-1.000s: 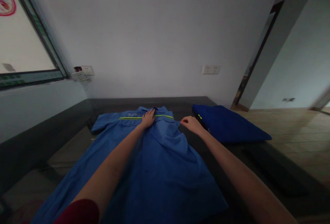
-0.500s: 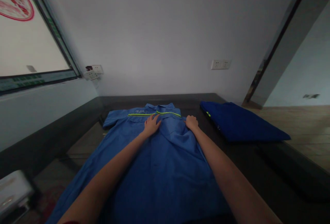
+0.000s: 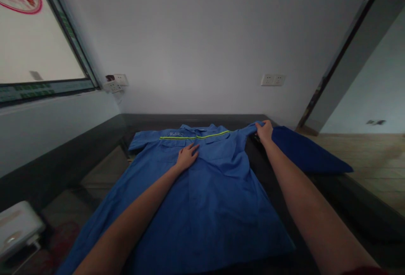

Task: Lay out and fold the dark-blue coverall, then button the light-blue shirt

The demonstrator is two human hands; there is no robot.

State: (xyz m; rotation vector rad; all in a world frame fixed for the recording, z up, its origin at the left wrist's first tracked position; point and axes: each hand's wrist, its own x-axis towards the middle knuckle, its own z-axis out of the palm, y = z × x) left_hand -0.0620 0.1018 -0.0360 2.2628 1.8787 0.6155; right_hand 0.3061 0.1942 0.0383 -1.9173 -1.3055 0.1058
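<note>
A blue work shirt [image 3: 202, 190] with a yellow-green chest stripe lies flat on a dark table [image 3: 221, 119], collar toward the wall. My left hand [image 3: 187, 157] rests flat on the shirt's chest just below the stripe, fingers spread. My right hand [image 3: 264, 131] pinches the end of the shirt's right sleeve, which is stretched out to the side toward a folded dark blue garment [image 3: 308, 152].
The folded dark blue garment lies at the table's right end. Wall sockets [image 3: 272, 80] and a power strip [image 3: 114, 82] sit on the wall behind. A white device [image 3: 17, 226] is at the lower left. Wooden floor lies to the right.
My right hand moved from the shirt's shoulder out to the right, pulling the sleeve open sideways. My left hand slid slightly down the chest and stays flat.
</note>
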